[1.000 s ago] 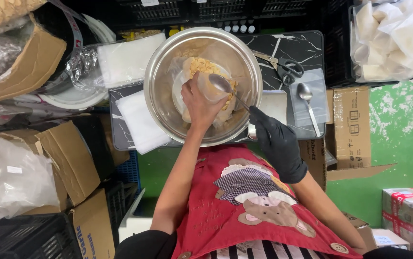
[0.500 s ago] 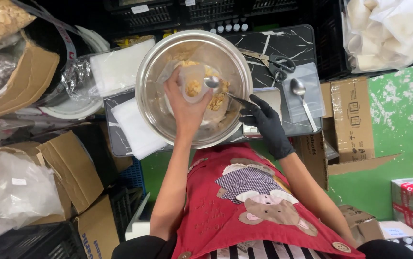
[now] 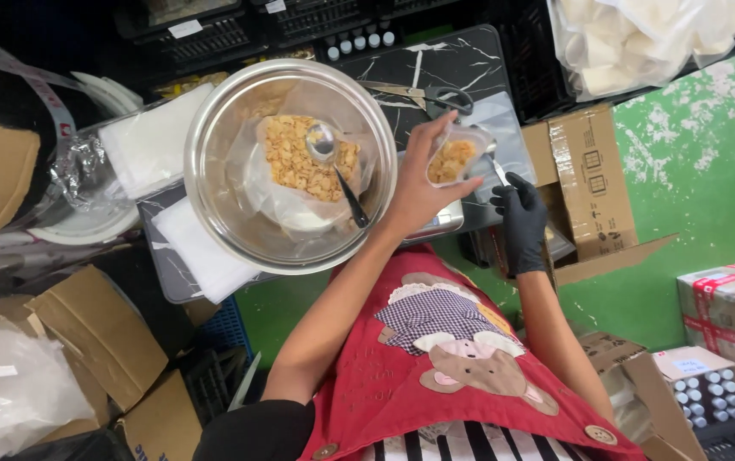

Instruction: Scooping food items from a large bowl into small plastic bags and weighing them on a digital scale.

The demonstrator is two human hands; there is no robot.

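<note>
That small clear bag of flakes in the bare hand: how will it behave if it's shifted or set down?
The small clear bag looks thin and soft, so it is probably floppy and would likely slump rather than stand. It is only partly filled with dry flakes, so probably light. Its top seems open, so tilting may spill; the left hand holds it.

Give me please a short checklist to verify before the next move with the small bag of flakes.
1. Grip: the bare left hand holds the small bag by its side. Ok.
2. Content: golden flakes are inside the small bag. Ok.
3. Bag mouth open or sealed: cannot tell.
4. Spoon: lies in the metal bowl on the flakes, in no hand. Ok.
5. Gloved right hand: close under the bag; whether it holds anything, cannot tell.
6. Scissors: on the tabletop above the bag, apart from both hands. Ok.
</note>
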